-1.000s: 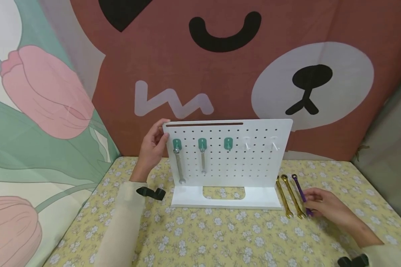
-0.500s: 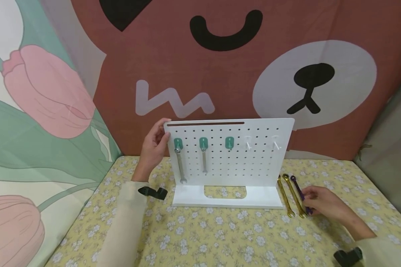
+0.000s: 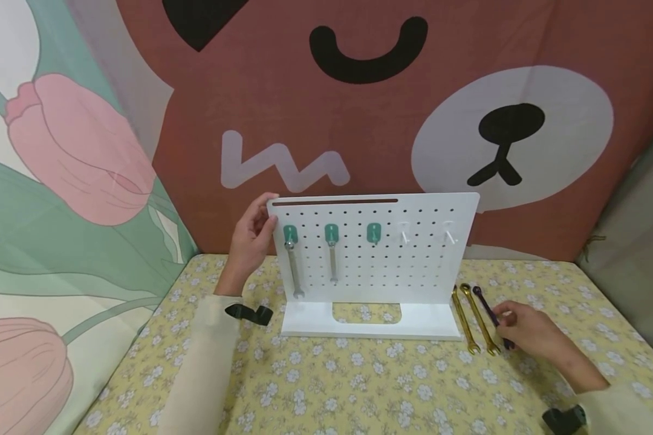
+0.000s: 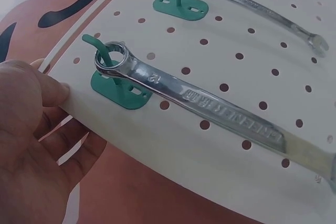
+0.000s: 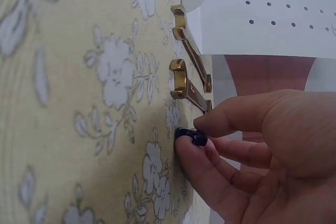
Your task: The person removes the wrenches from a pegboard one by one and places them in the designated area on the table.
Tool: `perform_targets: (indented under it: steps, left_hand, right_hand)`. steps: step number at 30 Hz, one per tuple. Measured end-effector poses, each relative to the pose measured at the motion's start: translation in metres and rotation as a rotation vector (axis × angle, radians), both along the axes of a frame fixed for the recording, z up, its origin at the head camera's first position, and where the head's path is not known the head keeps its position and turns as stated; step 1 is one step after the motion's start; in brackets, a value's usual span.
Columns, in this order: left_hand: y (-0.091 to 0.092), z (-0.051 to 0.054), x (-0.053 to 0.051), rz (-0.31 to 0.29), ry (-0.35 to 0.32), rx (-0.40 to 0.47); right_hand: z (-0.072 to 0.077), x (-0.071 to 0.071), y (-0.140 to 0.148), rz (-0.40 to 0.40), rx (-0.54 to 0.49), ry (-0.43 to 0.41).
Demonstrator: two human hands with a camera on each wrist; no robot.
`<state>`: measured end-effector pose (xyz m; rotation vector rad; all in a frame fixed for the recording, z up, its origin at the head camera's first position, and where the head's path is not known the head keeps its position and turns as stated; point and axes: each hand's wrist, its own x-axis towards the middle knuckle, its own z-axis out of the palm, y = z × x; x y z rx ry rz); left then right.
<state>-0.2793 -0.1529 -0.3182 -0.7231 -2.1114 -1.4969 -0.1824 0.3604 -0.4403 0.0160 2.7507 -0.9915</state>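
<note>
My left hand (image 3: 248, 241) grips the upper left edge of a white pegboard (image 3: 359, 293), thumb in front and fingers behind. Two silver combination wrenches hang by their ring ends from green hooks: one (image 4: 210, 103) close to my left hand, the other (image 3: 333, 263) to its right. To the right of the board, my right hand (image 3: 530, 329) pinches a dark purple combination wrench (image 3: 487, 307) near its lower end, between thumb and fingers. In the right wrist view the wrench's dark end (image 5: 197, 137) shows at the fingertips, low against the cloth; the rest is hidden.
Two gold wrenches, one (image 3: 466, 323) by the board's base and one (image 3: 480, 320) beside it, lie left of the purple one. A bare green hook (image 3: 373, 233) and two clear hooks (image 3: 404, 233) are on the board. A floral cloth (image 3: 359, 386) covers the table.
The purple wrench's lower end has shifted slightly right with my right hand. My left hand keeps its grip on the pegboard. The head view has shifted slightly.
</note>
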Motion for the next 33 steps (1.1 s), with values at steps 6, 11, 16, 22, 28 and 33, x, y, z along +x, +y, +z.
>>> perform_targets:
  steps: [6, 11, 16, 22, 28, 33]
  left_hand:
    - [0.000, 0.000, 0.000, -0.008, -0.001, -0.004]
    - [0.000, 0.001, 0.000, -0.013, 0.004, -0.007]
    - [0.000, 0.001, 0.000, -0.010, 0.006, -0.010]
    - [0.000, 0.001, -0.001, -0.009, 0.006, -0.012]
    - [-0.001, 0.001, 0.000, -0.003, -0.001, -0.009]
    - [-0.001, 0.001, -0.001, -0.004, -0.002, -0.006]
  right_hand:
    - [0.000, 0.001, 0.000, 0.006, -0.004, -0.020]
    - [0.001, 0.001, 0.002, 0.004, -0.008, -0.025]
    - [0.001, 0.002, 0.003, 0.007, -0.011, -0.028]
    - [0.004, 0.002, 0.004, 0.003, 0.001, -0.043]
    - [0.008, 0.003, 0.001, 0.023, 0.024, 0.003]
    - [0.010, 0.006, -0.009, 0.040, 0.041, 0.115]
